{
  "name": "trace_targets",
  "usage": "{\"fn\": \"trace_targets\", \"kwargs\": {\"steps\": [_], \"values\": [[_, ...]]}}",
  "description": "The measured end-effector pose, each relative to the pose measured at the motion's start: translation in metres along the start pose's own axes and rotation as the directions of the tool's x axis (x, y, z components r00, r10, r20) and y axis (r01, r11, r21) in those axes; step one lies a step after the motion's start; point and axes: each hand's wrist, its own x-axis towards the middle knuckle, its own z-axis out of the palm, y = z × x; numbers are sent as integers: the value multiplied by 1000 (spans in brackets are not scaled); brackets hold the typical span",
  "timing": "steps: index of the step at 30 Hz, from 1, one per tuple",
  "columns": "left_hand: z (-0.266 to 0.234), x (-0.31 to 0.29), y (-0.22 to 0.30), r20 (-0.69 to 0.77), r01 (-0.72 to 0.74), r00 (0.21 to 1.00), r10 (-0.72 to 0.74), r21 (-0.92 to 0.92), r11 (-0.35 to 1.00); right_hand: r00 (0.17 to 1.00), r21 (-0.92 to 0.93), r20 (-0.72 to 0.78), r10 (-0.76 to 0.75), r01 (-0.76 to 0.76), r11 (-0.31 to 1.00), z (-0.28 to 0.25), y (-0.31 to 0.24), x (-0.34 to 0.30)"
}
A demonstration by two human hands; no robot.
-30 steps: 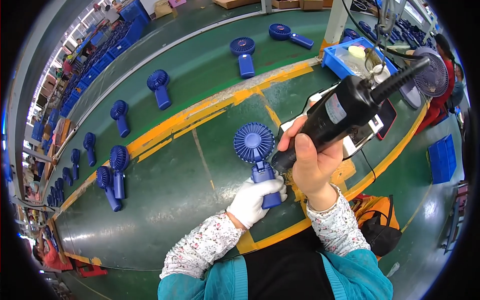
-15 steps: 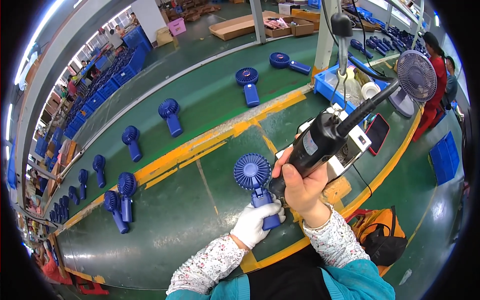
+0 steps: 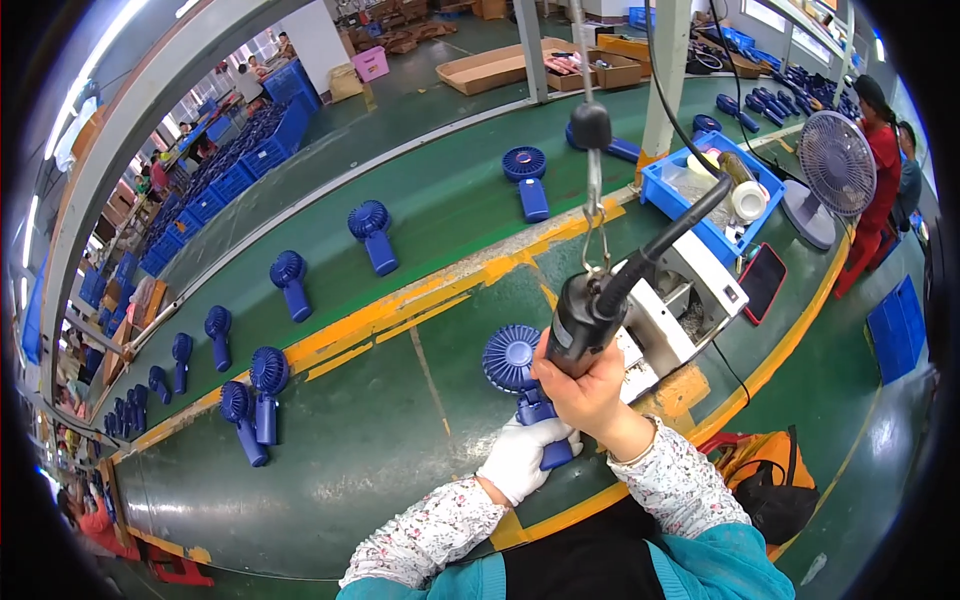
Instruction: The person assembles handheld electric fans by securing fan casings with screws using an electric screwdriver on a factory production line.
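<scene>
My left hand [image 3: 520,460], in a white glove, is closed around the handle of a blue handheld fan [image 3: 511,357]. The fan's round grille points up toward the left. My bare right hand [image 3: 590,395] grips a black electric screwdriver [image 3: 580,325] hanging by a wire hook from above, with a thick black cable at its top. It stands over the fan's neck; its tip is hidden behind my right hand, so contact cannot be seen. Two more blue handheld fans [image 3: 268,372] lie side by side to the left on the green workbench [image 3: 370,470].
Several blue fans [image 3: 373,238] lie on the green conveyor belt [image 3: 445,190] beyond the yellow-edged bench. On the right are a white metal device [image 3: 650,335], a blue bin [image 3: 690,205] of supplies, a red-edged phone [image 3: 763,285] and a desk fan [image 3: 835,165]. Co-workers [image 3: 880,150] stand farther off.
My right hand has brought the screwdriver left and closer to the blue fan, so it covers the fan's neck. My left hand keeps its hold on the handle. The whole view has shifted slightly.
</scene>
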Motion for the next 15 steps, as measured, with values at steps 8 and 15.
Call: {"fn": "trace_targets", "kwargs": {"steps": [8,15], "values": [[0,2,16,88,281,959,-269,-196,939,980,-81,89,-179,186,979,-17,-21,11],[-13,11,-1,229,316,945,-233,-461,829,938,-421,-190,-290,188,887,-25,-40,37]]}}
